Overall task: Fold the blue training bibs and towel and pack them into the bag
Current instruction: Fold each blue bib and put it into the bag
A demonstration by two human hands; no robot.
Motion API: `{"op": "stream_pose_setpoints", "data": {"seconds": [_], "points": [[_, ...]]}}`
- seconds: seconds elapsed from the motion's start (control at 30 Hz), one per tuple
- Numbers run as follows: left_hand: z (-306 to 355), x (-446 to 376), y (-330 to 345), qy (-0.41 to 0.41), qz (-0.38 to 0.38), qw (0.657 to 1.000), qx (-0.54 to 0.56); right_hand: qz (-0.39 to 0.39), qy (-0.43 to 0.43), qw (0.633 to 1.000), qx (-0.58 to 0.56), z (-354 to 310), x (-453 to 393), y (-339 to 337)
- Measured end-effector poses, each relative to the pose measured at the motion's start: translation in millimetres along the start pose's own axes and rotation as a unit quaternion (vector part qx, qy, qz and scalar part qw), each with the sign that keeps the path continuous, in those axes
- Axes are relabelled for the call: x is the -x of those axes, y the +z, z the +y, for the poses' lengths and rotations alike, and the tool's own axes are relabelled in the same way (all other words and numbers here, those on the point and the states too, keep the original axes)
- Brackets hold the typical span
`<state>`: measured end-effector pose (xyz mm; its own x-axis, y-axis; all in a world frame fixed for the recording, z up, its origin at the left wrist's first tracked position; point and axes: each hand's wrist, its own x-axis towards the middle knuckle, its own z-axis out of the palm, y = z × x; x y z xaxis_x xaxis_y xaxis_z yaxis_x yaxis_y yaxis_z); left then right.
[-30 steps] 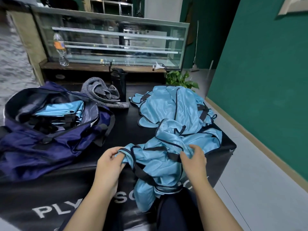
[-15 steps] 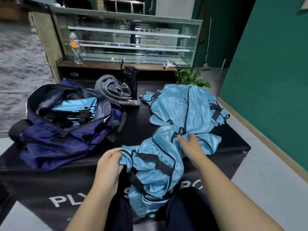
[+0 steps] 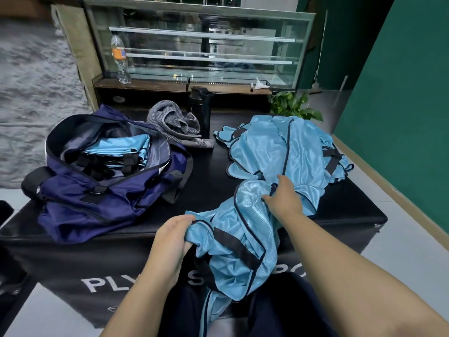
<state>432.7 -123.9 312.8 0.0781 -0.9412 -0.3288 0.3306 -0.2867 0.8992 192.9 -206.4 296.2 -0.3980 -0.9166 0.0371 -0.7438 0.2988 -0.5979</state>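
A person's left hand (image 3: 173,235) pinches the near corner of a crumpled blue bib (image 3: 239,229); the right hand (image 3: 283,199) grips its far edge. The bib awaits spreading and folding, probably before joining the folded ones in the navy bag (image 3: 80,205) at left.

Bare forearms (image 3: 340,268), dark navy trousers (image 3: 279,307)

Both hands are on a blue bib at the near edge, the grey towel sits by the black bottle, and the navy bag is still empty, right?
Not quite: the head view shows folded bibs already inside the navy bag. The rest stands.
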Motion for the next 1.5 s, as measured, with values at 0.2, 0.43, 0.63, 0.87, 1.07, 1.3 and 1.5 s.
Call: {"op": "stream_pose_setpoints", "data": {"seconds": [0.2,0.43,0.63,0.87,1.07,1.3,1.5], "points": [[0.2,-0.9,1.7,0.003,-0.014,1.0,-0.007,-0.049,-0.001,0.999,0.016,4.7,-6.7,8.8],[-5.6,-9.3,-4.2,0.039,0.009,0.983,-0.181,0.04,0.023,0.975,-0.216,12.4,8.2,10.7],[-5.0,-4.7,-7.3,0.061,-0.013,0.951,-0.304,0.029,-0.041,0.951,-0.304,-20.6,44.3,-21.0],[27.6,16.2,24.5,0.196,-0.105,0.927,-0.302,-0.035,-0.189,0.945,-0.266,-80.0,91.3,-72.3],[87.0,30.5,37.1,0.322,-0.125,0.895,-0.281,-0.1,-0.269,0.92,-0.267,-103.6,120.4,-101.7],[119.9,79.0,19.6,0.398,-0.105,0.823,-0.391,-0.054,-0.283,0.924,-0.251,-105.8,155.1,-125.3],[144.7,119.3,4.9,0.435,-0.069,0.814,-0.38,0.013,-0.308,0.906,-0.291,-113.9,193.9,-153.7]]}}
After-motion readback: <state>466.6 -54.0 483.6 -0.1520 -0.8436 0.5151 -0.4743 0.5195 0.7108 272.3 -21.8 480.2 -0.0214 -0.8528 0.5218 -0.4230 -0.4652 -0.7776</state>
